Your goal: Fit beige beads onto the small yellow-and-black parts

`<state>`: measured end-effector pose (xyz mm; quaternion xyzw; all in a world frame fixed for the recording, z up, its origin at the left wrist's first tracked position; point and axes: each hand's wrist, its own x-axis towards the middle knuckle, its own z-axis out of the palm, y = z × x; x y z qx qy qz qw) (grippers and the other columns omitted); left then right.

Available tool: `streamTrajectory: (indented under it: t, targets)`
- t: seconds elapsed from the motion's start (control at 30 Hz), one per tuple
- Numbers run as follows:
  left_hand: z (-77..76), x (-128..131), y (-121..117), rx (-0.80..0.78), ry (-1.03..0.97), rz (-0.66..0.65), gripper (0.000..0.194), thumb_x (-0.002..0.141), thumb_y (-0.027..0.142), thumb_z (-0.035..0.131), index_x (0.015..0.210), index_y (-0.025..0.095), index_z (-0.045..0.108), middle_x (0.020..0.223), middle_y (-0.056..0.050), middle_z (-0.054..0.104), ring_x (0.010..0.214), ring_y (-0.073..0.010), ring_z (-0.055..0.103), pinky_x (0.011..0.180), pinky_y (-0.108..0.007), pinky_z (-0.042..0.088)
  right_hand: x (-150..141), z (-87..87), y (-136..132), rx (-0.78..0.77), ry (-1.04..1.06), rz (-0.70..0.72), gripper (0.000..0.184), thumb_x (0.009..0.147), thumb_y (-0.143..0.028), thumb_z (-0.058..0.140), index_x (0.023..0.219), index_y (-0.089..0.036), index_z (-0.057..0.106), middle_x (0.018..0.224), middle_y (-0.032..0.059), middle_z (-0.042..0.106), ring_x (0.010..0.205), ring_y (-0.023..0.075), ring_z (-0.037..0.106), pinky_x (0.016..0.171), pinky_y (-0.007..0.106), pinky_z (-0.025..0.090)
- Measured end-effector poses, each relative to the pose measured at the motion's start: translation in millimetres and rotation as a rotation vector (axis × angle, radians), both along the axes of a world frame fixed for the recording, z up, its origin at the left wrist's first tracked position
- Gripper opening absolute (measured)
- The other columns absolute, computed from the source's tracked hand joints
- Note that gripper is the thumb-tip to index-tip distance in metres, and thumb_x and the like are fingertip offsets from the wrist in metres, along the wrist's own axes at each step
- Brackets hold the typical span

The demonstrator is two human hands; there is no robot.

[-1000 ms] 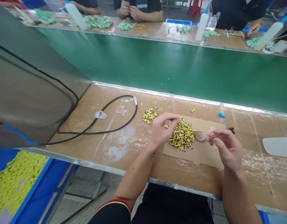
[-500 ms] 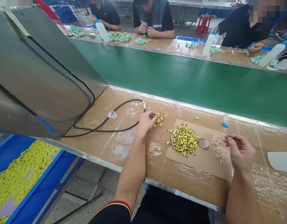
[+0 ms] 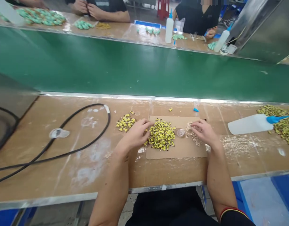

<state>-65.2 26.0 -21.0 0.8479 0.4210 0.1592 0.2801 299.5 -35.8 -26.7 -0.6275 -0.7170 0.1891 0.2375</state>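
My left hand (image 3: 139, 133) is at the left edge of a pile of small yellow-and-black pieces (image 3: 162, 135), its thumb and fingers apart with nothing seen between them. My right hand (image 3: 205, 133) reaches over a pile of tiny beige pieces (image 3: 189, 126), partly covering it. Its fingers are a little apart and curved down. Both piles lie on a cardboard sheet (image 3: 177, 153). Between them sits a small clear cup (image 3: 180, 132). Left of my left hand is a smaller group of yellow pieces (image 3: 125, 122).
A white bottle with a blue nozzle (image 3: 250, 124) lies on the right, beside another yellowish pile (image 3: 285, 127). A black cable (image 3: 83, 150) loops on the left around a clear plastic piece (image 3: 59, 133). Beyond the green belt (image 3: 135, 69), co-workers sit with mint-green pieces (image 3: 40, 17).
The view has swung right. My left hand has gone from the small yellow group to the main yellow pile, its pinch opened. My right hand has moved over the beige pieces.
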Motion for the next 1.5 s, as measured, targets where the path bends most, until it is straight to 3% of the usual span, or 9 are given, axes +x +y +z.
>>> streamTrajectory:
  t: [0.2, 0.37, 0.57, 0.73, 0.83, 0.93, 1.17, 1.4, 1.5]
  targets:
    - [-14.4, 2, 1, -0.033, 0.01, 0.011, 0.04, 0.093, 0.017, 0.044, 0.122, 0.021, 0.072, 0.117, -0.011, 0.07, 0.112, -0.0271, 0.065, 0.101, -0.042, 0.052, -4, -14.1, -2, -0.061, -0.07, 0.034, 0.019, 0.095, -0.027, 0.059, 0.102, -0.023, 0.076, 0.104, 0.008, 0.071, 0.099, 0.0233, 0.068, 0.09, 0.041, 0.055]
    - [-12.6, 2, 3, -0.083, -0.052, 0.095, 0.032, 0.094, 0.022, 0.046, 0.108, 0.021, 0.074, 0.104, -0.009, 0.072, 0.095, -0.0237, 0.071, 0.088, -0.034, 0.055, -7, -19.8, 3, -0.123, -0.084, 0.018, 0.019, 0.095, -0.026, 0.059, 0.103, -0.024, 0.075, 0.108, 0.0076, 0.071, 0.102, 0.0238, 0.069, 0.089, 0.038, 0.054]
    - [-6.6, 3, 9, -0.034, -0.066, 0.112, 0.03, 0.09, 0.031, 0.049, 0.097, 0.023, 0.077, 0.086, -0.007, 0.074, 0.079, -0.0246, 0.072, 0.079, -0.034, 0.057, -16, -19.2, 9, -0.139, -0.084, -0.034, 0.019, 0.096, -0.018, 0.056, 0.096, -0.022, 0.074, 0.103, 0.0066, 0.074, 0.1, 0.0229, 0.068, 0.088, 0.034, 0.05]
    - [-29.9, -13, 27, 0.037, -0.156, 0.133, 0.027, 0.083, 0.045, 0.059, 0.091, 0.027, 0.078, 0.079, -0.004, 0.077, 0.068, -0.0248, 0.074, 0.066, -0.032, 0.06, -25, -16.1, 13, -0.124, -0.118, -0.092, 0.013, 0.092, -0.015, 0.063, 0.093, -0.022, 0.074, 0.103, 0.0051, 0.075, 0.1, 0.0208, 0.068, 0.085, 0.029, 0.048]
    - [-41.1, -18, 37, -0.013, -0.191, 0.081, 0.025, 0.084, 0.048, 0.063, 0.09, 0.028, 0.077, 0.089, -0.005, 0.08, 0.076, -0.0266, 0.077, 0.069, -0.033, 0.062, -27, -13.7, 15, -0.122, -0.13, -0.137, 0.011, 0.091, -0.017, 0.065, 0.094, -0.022, 0.074, 0.103, 0.005, 0.076, 0.1, 0.0212, 0.068, 0.083, 0.029, 0.047]
    - [-35.5, -16, 30, -0.038, -0.197, 0.086, 0.023, 0.084, 0.047, 0.063, 0.087, 0.027, 0.074, 0.086, -0.005, 0.08, 0.075, -0.0268, 0.077, 0.071, -0.034, 0.063, -29, -11.5, 11, -0.128, -0.117, -0.132, 0.011, 0.091, -0.016, 0.065, 0.09, -0.022, 0.074, 0.1, 0.0043, 0.075, 0.099, 0.0209, 0.068, 0.082, 0.029, 0.046]
    - [-2.6, 6, 9, -0.081, -0.209, 0.153, 0.024, 0.088, 0.042, 0.055, 0.083, 0.022, 0.067, 0.077, -0.004, 0.076, 0.071, -0.0236, 0.073, 0.07, -0.032, 0.059, -28, -15.0, 6, -0.07, -0.002, -0.066, 0.016, 0.095, -0.014, 0.053, 0.09, -0.02, 0.066, 0.101, 0.0075, 0.069, 0.095, 0.0215, 0.063, 0.081, 0.031, 0.044]
    - [-0.3, 19, -2, -0.149, -0.452, 0.297, 0.026, 0.086, 0.046, 0.061, 0.086, 0.021, 0.066, 0.091, -0.009, 0.077, 0.091, -0.0266, 0.074, 0.085, -0.036, 0.058, -19, -19.7, 6, 0.077, 0.162, -0.125, 0.017, 0.1, -0.018, 0.043, 0.088, -0.021, 0.055, 0.086, 0.0038, 0.064, 0.079, 0.0185, 0.058, 0.073, 0.03, 0.044]
    - [-2.0, 36, -17, -0.257, -0.667, 0.319, 0.027, 0.089, 0.048, 0.063, 0.085, 0.021, 0.061, 0.086, -0.006, 0.071, 0.084, -0.0218, 0.068, 0.08, -0.031, 0.055, -27, -14.7, 4, 0.132, 0.271, -0.13, 0.018, 0.103, -0.026, 0.044, 0.09, -0.021, 0.056, 0.081, 0.0028, 0.063, 0.072, 0.0171, 0.057, 0.067, 0.028, 0.045]
